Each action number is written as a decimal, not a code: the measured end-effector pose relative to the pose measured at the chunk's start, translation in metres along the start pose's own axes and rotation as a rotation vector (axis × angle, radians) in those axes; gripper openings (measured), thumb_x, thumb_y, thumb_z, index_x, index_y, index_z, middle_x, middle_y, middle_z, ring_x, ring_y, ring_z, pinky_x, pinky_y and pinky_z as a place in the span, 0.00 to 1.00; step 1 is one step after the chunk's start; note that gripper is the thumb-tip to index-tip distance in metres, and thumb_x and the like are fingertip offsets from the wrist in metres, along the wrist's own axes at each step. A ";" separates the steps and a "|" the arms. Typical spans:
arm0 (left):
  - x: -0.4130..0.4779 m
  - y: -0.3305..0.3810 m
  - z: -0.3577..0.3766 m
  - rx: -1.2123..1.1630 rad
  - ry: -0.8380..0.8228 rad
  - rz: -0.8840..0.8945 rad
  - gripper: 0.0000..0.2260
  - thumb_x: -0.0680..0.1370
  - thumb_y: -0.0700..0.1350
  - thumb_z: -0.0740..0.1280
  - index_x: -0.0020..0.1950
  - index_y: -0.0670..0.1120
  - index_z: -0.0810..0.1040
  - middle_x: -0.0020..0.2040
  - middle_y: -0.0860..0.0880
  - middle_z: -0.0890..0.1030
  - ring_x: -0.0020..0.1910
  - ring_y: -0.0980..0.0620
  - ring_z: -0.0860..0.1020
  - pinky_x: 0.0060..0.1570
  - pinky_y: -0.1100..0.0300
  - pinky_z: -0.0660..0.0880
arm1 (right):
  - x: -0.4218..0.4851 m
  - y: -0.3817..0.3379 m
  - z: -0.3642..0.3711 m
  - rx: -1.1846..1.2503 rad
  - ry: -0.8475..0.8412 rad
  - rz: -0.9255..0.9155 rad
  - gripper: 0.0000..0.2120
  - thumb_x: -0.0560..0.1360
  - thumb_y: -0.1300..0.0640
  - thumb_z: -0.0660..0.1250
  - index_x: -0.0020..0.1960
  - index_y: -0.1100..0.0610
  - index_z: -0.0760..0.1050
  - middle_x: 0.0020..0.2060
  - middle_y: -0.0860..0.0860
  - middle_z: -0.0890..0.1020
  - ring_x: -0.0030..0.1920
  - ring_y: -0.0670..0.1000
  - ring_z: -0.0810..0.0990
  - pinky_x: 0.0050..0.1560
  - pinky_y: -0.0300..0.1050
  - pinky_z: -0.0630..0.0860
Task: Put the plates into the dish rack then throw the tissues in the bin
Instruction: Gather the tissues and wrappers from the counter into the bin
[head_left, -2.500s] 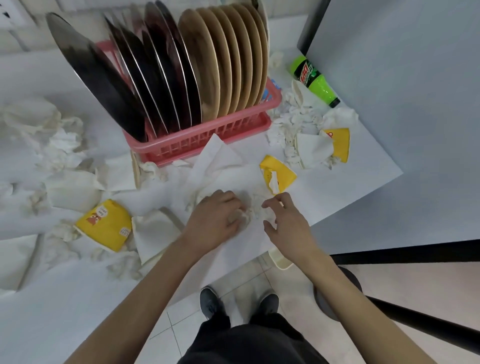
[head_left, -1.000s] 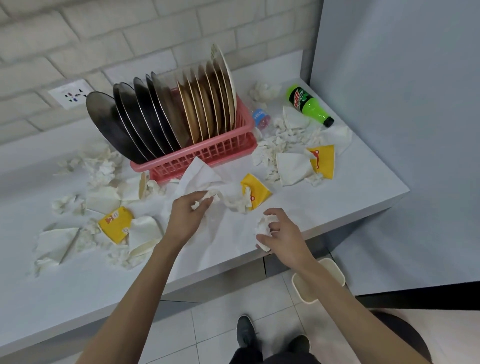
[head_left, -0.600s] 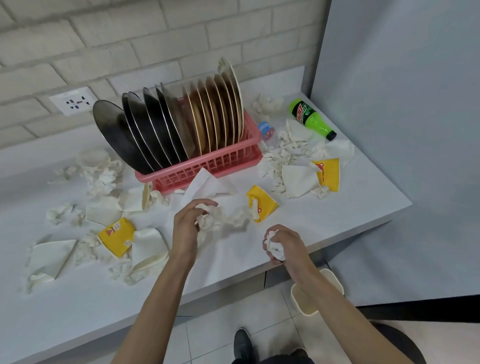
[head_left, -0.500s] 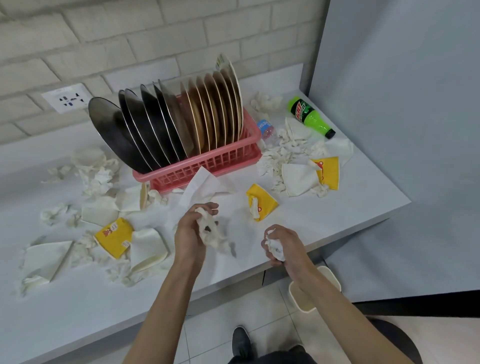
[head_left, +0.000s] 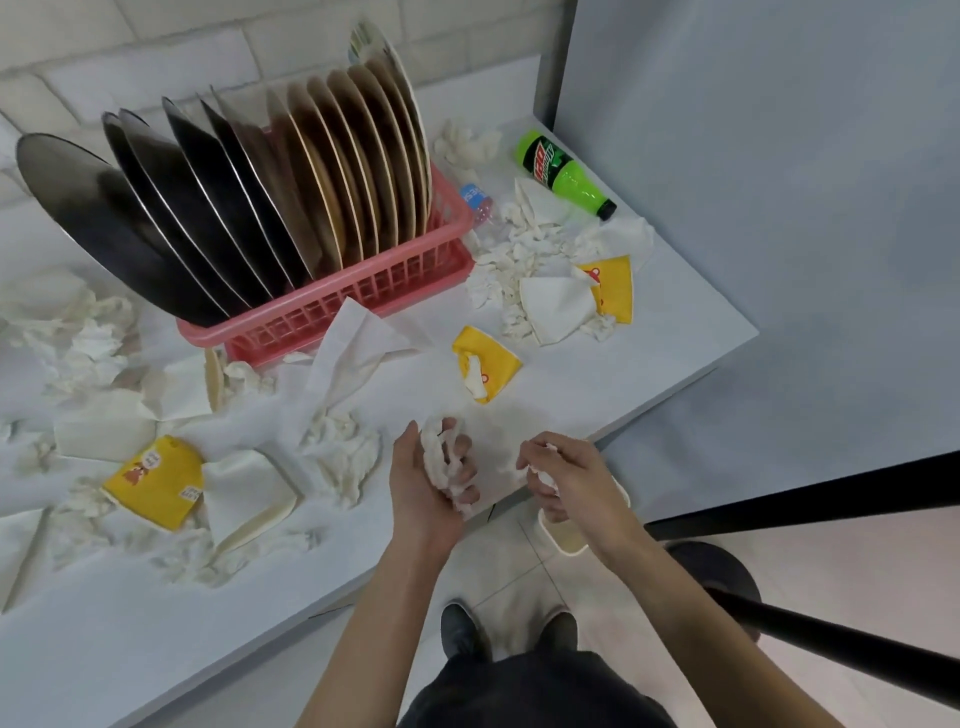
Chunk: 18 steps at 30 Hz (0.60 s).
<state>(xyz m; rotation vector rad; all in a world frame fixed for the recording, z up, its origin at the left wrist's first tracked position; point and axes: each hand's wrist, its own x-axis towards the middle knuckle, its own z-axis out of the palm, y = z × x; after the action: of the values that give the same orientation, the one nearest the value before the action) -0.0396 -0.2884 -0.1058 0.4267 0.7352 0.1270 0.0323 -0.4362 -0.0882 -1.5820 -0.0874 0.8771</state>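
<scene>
Where the counter (head_left: 649, 364) ends, both hands (head_left: 431, 488) (head_left: 576, 478) grip crumpled tissues (head_left: 441, 465).

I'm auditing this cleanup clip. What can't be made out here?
Head view only.
Bin: mostly hidden by the right hand and forearm.
Small bottle: partly behind the dish rack; label too small to read.
Tissue at the left edge: cut off by the frame.
</scene>
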 end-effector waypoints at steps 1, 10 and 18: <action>0.003 0.001 0.001 0.051 -0.004 -0.003 0.16 0.83 0.57 0.54 0.46 0.48 0.74 0.31 0.51 0.72 0.22 0.56 0.64 0.22 0.66 0.52 | -0.003 0.003 -0.002 0.012 0.017 0.015 0.15 0.79 0.53 0.65 0.36 0.60 0.71 0.27 0.53 0.63 0.26 0.49 0.57 0.28 0.39 0.54; 0.018 -0.024 0.013 0.790 -0.202 0.034 0.21 0.76 0.39 0.57 0.65 0.57 0.74 0.35 0.45 0.78 0.21 0.55 0.59 0.22 0.67 0.56 | -0.023 0.031 -0.025 0.109 0.212 0.098 0.22 0.81 0.53 0.63 0.30 0.58 0.65 0.28 0.56 0.70 0.23 0.50 0.62 0.28 0.42 0.54; 0.026 -0.063 0.012 0.988 -0.347 -0.066 0.12 0.70 0.40 0.58 0.41 0.46 0.82 0.31 0.49 0.78 0.21 0.53 0.67 0.22 0.70 0.55 | -0.043 0.074 -0.064 0.168 0.410 0.133 0.15 0.77 0.53 0.70 0.41 0.65 0.78 0.27 0.57 0.76 0.19 0.50 0.64 0.22 0.36 0.59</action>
<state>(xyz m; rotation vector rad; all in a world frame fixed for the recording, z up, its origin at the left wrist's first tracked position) -0.0141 -0.3432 -0.1406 1.3258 0.4226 -0.3882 0.0071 -0.5287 -0.1359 -1.5903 0.3771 0.6276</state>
